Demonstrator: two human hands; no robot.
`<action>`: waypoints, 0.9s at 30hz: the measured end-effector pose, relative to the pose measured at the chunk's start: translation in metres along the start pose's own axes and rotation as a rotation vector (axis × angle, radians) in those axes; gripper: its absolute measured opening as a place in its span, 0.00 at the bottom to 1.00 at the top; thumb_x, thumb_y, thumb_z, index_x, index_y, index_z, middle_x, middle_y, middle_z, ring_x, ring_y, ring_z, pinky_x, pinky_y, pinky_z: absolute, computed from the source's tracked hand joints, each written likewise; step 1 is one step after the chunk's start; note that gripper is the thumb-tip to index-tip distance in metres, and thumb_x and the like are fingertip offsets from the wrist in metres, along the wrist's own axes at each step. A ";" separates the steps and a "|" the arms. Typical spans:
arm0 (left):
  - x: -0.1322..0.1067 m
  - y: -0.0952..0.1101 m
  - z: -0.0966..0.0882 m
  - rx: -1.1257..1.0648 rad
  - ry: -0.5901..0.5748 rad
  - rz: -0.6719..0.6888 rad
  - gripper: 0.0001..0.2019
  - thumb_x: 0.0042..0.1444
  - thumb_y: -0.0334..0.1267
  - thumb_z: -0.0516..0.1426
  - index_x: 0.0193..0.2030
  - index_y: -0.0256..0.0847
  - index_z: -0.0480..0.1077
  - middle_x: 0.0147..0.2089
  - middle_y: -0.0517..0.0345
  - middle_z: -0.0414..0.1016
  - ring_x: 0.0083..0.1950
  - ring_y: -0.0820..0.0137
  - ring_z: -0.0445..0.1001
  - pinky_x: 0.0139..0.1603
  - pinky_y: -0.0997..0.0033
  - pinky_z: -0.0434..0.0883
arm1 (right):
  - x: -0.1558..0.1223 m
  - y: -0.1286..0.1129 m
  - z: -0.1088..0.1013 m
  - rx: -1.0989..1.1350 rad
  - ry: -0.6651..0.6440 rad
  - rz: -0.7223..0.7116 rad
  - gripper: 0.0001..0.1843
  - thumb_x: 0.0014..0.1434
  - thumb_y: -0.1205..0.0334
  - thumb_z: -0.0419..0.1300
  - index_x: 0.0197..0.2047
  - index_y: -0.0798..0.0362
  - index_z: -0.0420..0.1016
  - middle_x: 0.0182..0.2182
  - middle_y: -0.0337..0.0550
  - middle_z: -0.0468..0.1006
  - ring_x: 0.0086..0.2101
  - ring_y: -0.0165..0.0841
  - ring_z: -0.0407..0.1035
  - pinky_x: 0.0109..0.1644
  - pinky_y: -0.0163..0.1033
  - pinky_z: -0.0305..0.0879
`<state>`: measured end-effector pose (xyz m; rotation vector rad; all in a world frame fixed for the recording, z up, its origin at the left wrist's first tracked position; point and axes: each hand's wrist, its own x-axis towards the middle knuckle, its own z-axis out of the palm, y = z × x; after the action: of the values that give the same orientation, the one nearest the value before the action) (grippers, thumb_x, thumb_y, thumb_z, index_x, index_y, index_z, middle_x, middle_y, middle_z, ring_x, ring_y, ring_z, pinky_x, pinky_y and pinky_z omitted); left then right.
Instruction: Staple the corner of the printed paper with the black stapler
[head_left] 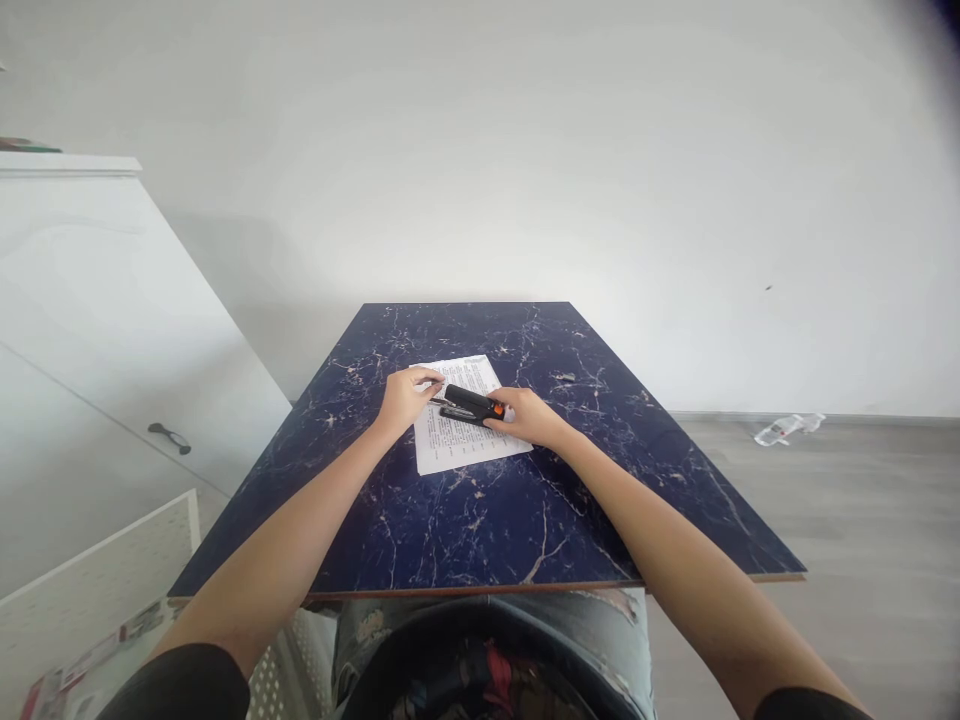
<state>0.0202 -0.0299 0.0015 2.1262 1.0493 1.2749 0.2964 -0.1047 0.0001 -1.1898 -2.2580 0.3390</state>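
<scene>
A printed sheet of paper (pixel 457 440) lies in the middle of a dark blue marbled table (pixel 487 510). On top of it sits a black stapler (pixel 471 403) with an orange end. My right hand (pixel 529 415) is closed round the stapler's orange end. My left hand (pixel 406 395) rests on the paper's left edge, its fingers pinched at the stapler's front tip.
A white cabinet (pixel 97 330) with a dark handle (pixel 169 436) stands to the left. A crushed plastic bottle (pixel 787 428) lies on the grey floor at the right. A white perforated board (pixel 97 580) leans at the lower left. A bare white wall is behind the table.
</scene>
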 end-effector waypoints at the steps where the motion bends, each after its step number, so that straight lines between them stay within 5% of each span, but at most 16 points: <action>1: 0.001 0.001 -0.001 0.008 -0.033 0.028 0.06 0.57 0.38 0.65 0.41 0.43 0.82 0.46 0.52 0.84 0.48 0.62 0.82 0.59 0.55 0.78 | 0.000 0.000 -0.001 -0.009 -0.001 0.008 0.12 0.61 0.57 0.66 0.48 0.52 0.79 0.39 0.44 0.82 0.39 0.38 0.75 0.44 0.40 0.65; 9: 0.004 -0.011 -0.007 -0.028 -0.293 0.086 0.09 0.58 0.42 0.66 0.43 0.43 0.78 0.48 0.51 0.82 0.50 0.63 0.82 0.59 0.57 0.77 | -0.005 0.010 -0.013 -0.036 -0.023 0.050 0.12 0.61 0.55 0.66 0.46 0.51 0.80 0.38 0.43 0.82 0.37 0.38 0.75 0.42 0.39 0.63; 27: 0.004 -0.014 -0.013 -0.079 -0.427 0.004 0.16 0.57 0.46 0.66 0.49 0.42 0.77 0.52 0.47 0.82 0.54 0.58 0.82 0.61 0.54 0.75 | -0.006 0.013 -0.012 -0.039 -0.034 0.037 0.13 0.62 0.54 0.66 0.48 0.51 0.79 0.39 0.44 0.83 0.38 0.38 0.75 0.41 0.39 0.63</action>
<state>0.0051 -0.0184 0.0004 2.2039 0.7971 0.7940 0.3147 -0.1021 0.0016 -1.2562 -2.2835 0.3328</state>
